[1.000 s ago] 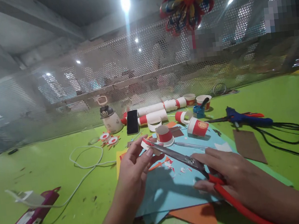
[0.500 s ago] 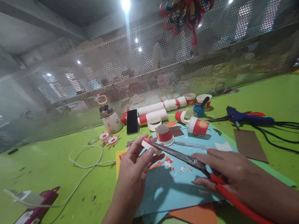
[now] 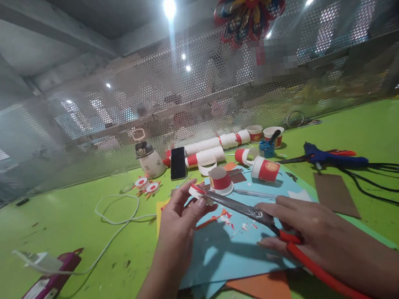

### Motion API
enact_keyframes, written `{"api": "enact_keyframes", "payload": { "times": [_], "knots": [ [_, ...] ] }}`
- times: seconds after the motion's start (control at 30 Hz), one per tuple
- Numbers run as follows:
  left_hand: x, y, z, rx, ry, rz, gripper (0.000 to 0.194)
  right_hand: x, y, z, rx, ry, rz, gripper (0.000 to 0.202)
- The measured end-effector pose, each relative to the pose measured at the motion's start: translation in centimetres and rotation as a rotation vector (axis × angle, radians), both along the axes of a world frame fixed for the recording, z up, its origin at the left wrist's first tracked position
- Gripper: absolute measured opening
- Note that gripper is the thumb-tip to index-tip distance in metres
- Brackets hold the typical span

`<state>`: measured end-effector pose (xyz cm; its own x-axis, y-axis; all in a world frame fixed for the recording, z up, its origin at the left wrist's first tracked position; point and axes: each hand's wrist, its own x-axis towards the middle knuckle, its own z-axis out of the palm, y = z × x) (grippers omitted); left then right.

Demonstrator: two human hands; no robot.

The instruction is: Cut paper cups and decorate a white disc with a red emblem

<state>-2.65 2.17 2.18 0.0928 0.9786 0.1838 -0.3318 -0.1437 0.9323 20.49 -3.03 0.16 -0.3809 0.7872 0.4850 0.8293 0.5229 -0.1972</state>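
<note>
My left hand (image 3: 180, 218) pinches a small red and white paper cup piece (image 3: 197, 192) between thumb and fingers. In my right hand (image 3: 311, 228) are scissors (image 3: 239, 207) with red handles, their blade tips at the edge of that piece. Just behind the blades a cut red and white cup (image 3: 220, 180) stands upside down on blue paper (image 3: 214, 262). Another paper cup (image 3: 265, 169) lies tilted to its right. Small red and white scraps (image 3: 228, 219) are scattered below the blades.
A blue glue gun (image 3: 332, 156) with black cable and brown card (image 3: 336, 194) lie right. Behind are a phone (image 3: 177, 163), white paper rolls (image 3: 205, 157), a bottle (image 3: 150, 162) and a blue paint jar (image 3: 266, 148). A purple power strip (image 3: 46, 289) with a white cable is left.
The scissor blade tips have shifted slightly right and down along the cup piece, showing more of its red band. The whole view has moved slightly.
</note>
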Motion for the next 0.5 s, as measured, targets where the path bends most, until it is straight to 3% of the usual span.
{"api": "enact_keyframes", "payload": {
  "times": [0.5],
  "knots": [
    [0.05,-0.07,-0.02,0.024,0.015,0.0,0.042,0.04,-0.08,0.35,0.056,-0.042,0.024,0.047]
  ]
}}
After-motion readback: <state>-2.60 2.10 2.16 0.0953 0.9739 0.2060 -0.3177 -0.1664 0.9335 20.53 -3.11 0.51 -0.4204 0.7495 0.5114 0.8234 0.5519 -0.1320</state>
